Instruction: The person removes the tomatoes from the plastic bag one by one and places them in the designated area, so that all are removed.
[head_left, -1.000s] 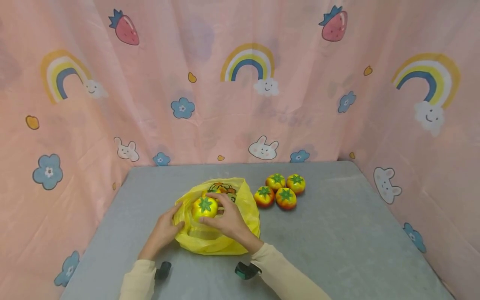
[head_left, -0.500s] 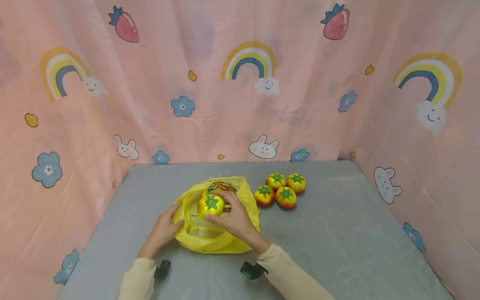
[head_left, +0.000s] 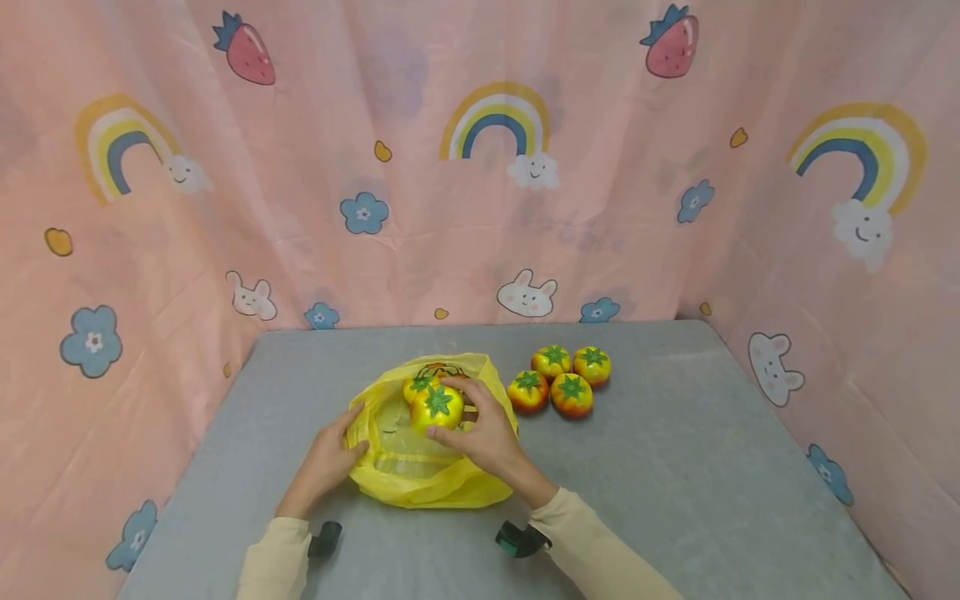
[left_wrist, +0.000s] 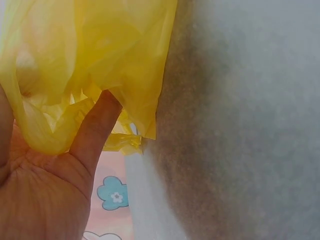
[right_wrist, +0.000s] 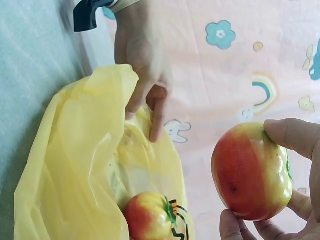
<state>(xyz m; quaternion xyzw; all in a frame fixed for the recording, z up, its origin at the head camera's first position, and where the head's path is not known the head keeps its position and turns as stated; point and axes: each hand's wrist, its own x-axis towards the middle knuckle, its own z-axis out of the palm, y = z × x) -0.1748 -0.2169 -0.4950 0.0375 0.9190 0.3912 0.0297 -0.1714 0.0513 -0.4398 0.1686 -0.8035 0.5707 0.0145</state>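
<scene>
In the head view my right hand holds a yellow-and-red tomato with a green star-shaped top, above the mouth of a yellow plastic bag. Thumb and fingers grip this tomato from its sides in the right wrist view. Another tomato lies inside the bag and is partly covered in the head view. My left hand holds the bag's left rim. Up close in the left wrist view, the thumb of that hand lies against the bag's thin film.
Several more tomatoes sit grouped on the grey table, right of the bag. A pink patterned curtain stands behind the table and along both sides. Dark devices are strapped at both wrists.
My right hand has moved to the right over the bag's mouth, carrying the tomato, which now overlaps the one inside the bag. The left hand stays at the rim.
</scene>
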